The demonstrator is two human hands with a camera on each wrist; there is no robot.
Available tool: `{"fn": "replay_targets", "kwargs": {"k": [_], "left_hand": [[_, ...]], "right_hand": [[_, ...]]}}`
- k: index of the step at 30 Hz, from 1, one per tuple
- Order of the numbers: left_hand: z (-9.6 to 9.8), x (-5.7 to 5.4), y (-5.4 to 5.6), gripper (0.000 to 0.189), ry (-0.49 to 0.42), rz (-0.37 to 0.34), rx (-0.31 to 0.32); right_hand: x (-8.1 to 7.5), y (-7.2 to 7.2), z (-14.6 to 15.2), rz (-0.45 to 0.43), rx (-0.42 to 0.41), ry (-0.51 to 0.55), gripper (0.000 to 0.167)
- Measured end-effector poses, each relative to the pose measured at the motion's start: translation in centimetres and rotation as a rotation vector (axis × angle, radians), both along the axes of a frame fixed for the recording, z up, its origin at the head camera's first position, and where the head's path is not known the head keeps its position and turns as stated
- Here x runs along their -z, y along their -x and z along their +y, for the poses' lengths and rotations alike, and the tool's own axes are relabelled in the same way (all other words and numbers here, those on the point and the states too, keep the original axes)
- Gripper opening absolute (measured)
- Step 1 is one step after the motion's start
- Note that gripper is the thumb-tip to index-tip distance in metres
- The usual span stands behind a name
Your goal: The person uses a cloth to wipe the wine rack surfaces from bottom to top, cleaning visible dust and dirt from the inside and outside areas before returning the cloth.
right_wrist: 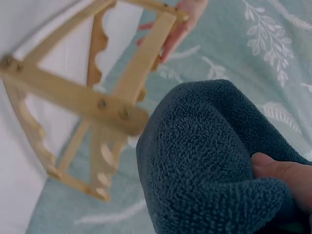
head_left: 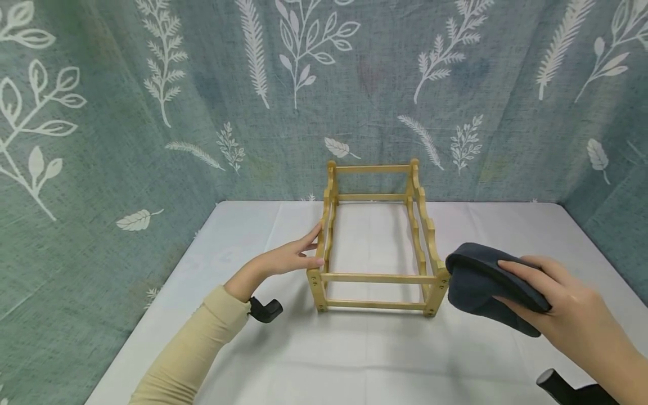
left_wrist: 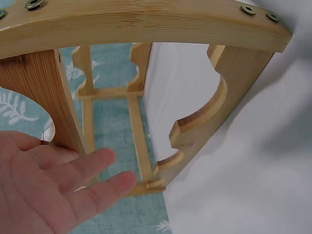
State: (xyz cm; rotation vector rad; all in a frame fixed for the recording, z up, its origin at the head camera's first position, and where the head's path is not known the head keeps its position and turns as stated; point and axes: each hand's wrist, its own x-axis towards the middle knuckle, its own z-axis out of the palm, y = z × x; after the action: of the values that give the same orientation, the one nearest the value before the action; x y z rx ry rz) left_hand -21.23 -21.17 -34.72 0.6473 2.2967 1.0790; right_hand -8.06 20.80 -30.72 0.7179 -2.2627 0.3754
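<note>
A light wooden rack with scalloped side rails stands in the middle of the table. My left hand holds its left side near the front, thumb by the front post and index finger along the upper rail. In the left wrist view two fingers reach past the rail, fairly straight. To the right, my right hand grips a folded dark blue terry cloth, thumb below and fingers above. The cloth is held up close to the rack's front right corner and overlaps that corner's edge in the head view.
A white cloth covers the table. Green fabric with white leaf patterns hangs behind and along both sides. A black strap mount sits at the left wrist, another black mount at the right.
</note>
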Motion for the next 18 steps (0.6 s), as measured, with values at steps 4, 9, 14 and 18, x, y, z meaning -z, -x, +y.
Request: {"fn": "replay_targets", "kwargs": {"k": [4,9,14,18], "left_hand": [[0.2,0.0,-0.1,0.095,0.0,-0.002,0.009],[0.7,0.0,-0.5,0.095,-0.01,0.018,0.028],[1.4,0.0,-1.0,0.096,-0.003,0.036,0.031],[2.1,0.0,-1.6,0.095,0.038,0.065,0.027]], "right_hand": [[-0.9,0.4,0.7,0.04,0.043,-0.006,0.074],[-2.0,1.4,1.4,0.081,0.052,-0.009,0.076],[-3.2,3.2,1.4,0.035,0.047,0.008,0.079],[-4.2,5.4,0.7,0.015,-0.008,0.023,0.056]]}}
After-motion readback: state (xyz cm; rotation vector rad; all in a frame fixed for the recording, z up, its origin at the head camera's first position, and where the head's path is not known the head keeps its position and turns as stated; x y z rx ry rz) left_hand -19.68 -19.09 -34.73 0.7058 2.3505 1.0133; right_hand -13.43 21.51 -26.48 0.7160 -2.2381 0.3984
